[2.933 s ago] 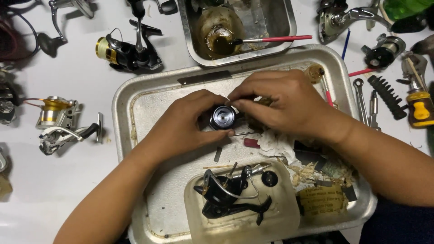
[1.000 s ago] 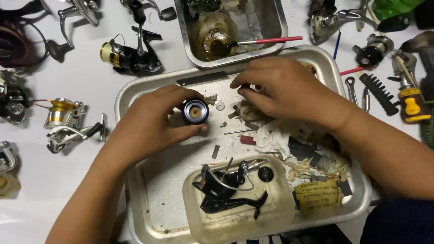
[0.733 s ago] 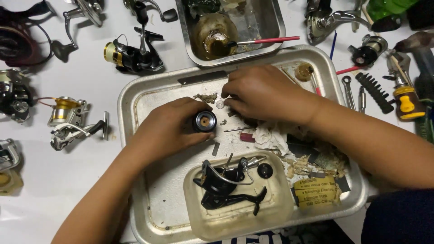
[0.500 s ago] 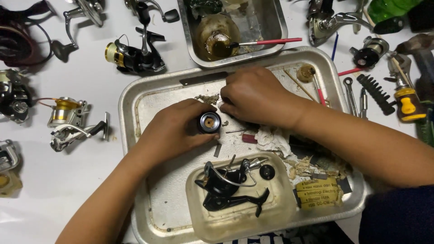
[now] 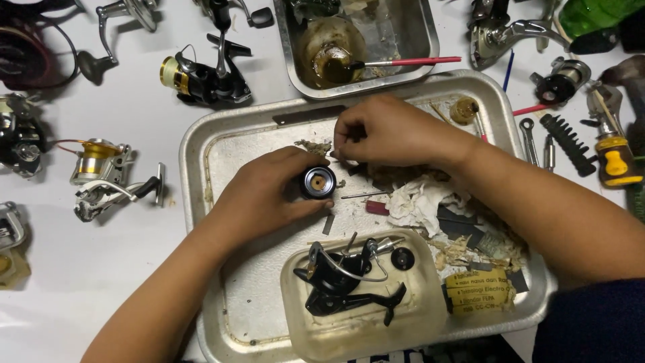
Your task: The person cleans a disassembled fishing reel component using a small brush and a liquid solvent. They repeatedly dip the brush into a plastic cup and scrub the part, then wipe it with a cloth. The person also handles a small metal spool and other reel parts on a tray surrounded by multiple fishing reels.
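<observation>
My left hand [image 5: 259, 195] grips a small black fishing-reel spool [image 5: 317, 181], end-on to me, with a tan disc showing in its bore. It rests low over the dented metal tray [image 5: 195, 141]. My right hand [image 5: 386, 131] is just right of and above the spool, fingertips pinched together on the tray floor beside a clump of dirty debris [image 5: 314, 144]. A small metal washer lay at that spot and is now hidden under those fingertips.
In the tray stand a clear plastic tub [image 5: 295, 316] holding a black reel body [image 5: 349, 286], crumpled tissue [image 5: 416, 202] and scraps. A steel pan [image 5: 433, 47] with a red-handled brush [image 5: 410, 62] sits behind. Reels [image 5: 201, 77] lie left, tools [image 5: 615, 165] right.
The spool has been turned from its shiny face to its tan-disc end. My right hand moved left over the washer and pinched down on it, so it no longer shows.
</observation>
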